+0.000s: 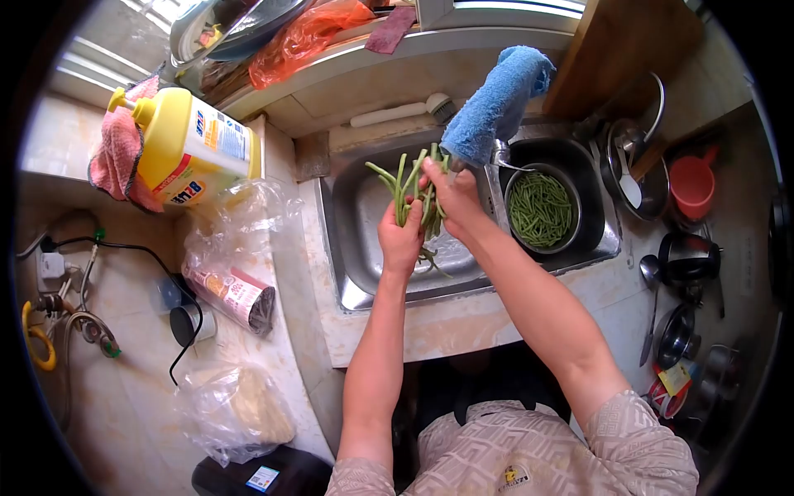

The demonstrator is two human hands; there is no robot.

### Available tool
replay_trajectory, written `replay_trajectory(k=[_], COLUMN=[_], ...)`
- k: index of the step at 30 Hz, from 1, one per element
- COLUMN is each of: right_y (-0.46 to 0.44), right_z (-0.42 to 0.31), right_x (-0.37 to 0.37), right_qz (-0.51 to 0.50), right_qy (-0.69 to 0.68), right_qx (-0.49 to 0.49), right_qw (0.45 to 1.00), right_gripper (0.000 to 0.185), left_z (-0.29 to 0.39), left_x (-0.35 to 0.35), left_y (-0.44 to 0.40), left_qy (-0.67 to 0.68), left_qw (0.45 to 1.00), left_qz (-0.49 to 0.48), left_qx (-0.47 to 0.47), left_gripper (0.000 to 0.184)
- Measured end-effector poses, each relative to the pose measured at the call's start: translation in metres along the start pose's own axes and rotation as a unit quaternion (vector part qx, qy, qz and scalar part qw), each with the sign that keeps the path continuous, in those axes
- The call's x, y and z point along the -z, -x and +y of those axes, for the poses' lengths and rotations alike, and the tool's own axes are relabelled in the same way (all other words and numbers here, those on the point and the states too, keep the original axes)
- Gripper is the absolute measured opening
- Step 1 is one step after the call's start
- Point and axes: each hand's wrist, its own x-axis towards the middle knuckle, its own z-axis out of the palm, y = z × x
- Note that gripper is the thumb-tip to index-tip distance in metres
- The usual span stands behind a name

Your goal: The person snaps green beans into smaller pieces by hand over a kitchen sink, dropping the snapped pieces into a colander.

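Over the left basin of a steel sink [351, 248], my left hand [400, 240] is closed around a bunch of long green beans [405, 186]. My right hand [455, 197] is closed on the same bunch from the right, near its upper ends. A blue towel [496, 103] is wrapped on the faucet just above my right hand. In the right basin stands a round metal pot [576, 223] filled with short pieces of green beans [539, 211].
At the left are a yellow pump bottle [198, 145], a pink cloth [120, 157], plastic bags [240, 409] and a black cable. A brush [440, 106] lies behind the sink. On the right are a pot lid, a red ladle [691, 186] and a black kettle [689, 256].
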Motion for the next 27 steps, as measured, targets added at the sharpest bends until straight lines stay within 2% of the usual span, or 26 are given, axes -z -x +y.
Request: replay_trajectory(k=[2, 5, 8, 11, 15, 16, 19, 22, 23, 25, 26, 27], right_y=[-0.015, -0.027, -0.012, -0.028, -0.011, -0.013, -0.020, -0.012, -0.010, -0.008, -0.010, -0.012], right_z=[0.009, 0.006, -0.036, -0.015, -0.005, -0.005, -0.010, -0.002, -0.001, 0.001, -0.004, -0.012], right_x=[0.005, 0.018, 0.018, 0.044, 0.019, 0.019, 0.023, 0.017, 0.016, 0.016, 0.020, 0.024], right_qz=[0.054, 0.047, 0.085, 0.017, -0.051, -0.063, -0.093, -0.097, -0.107, -0.128, -0.106, -0.089], right_qy=[0.007, -0.100, -0.200, -0.168, 0.013, 0.002, -0.039, 0.129, 0.139, 0.158, 0.184, 0.110], right_qx=[-0.013, 0.029, 0.014, 0.039, 0.000, -0.036, -0.067, 0.034, 0.036, 0.038, 0.048, 0.045], right_qw=[0.998, 0.993, 0.976, 0.985, 0.999, 0.997, 0.993, 0.986, 0.984, 0.978, 0.976, 0.989], right_gripper=[0.012, 0.013, 0.013, 0.022, 0.017, 0.018, 0.017, 0.015, 0.015, 0.017, 0.014, 0.012], left_z=[-0.010, -0.010, -0.018, -0.022, -0.010, -0.006, -0.003, 0.002, 0.003, 0.008, 0.007, 0.006], left_x=[0.011, 0.027, 0.055, 0.074, 0.059, 0.057, 0.056, 0.043, 0.036, 0.023, 0.026, 0.030], left_y=[-0.003, 0.000, 0.005, 0.003, -0.003, -0.007, -0.015, -0.017, -0.019, -0.016, -0.018, -0.020], left_qy=[0.008, 0.022, 0.062, 0.109, 0.168, 0.173, 0.120, -0.004, -0.053, -0.035, -0.029, -0.024], left_qw=[0.999, 0.995, 0.991, 0.987, 0.978, 0.976, 0.985, 0.989, 0.985, 0.986, 0.983, 0.981], left_qz=[-0.025, -0.043, -0.023, -0.018, -0.072, -0.093, -0.097, -0.139, -0.156, -0.154, -0.162, -0.170], left_qx=[0.027, 0.087, 0.120, 0.112, 0.098, 0.095, 0.082, 0.057, 0.043, 0.059, 0.076, 0.091], left_gripper=[0.021, 0.025, 0.029, 0.029, 0.028, 0.027, 0.026, 0.027, 0.027, 0.028, 0.028, 0.029])
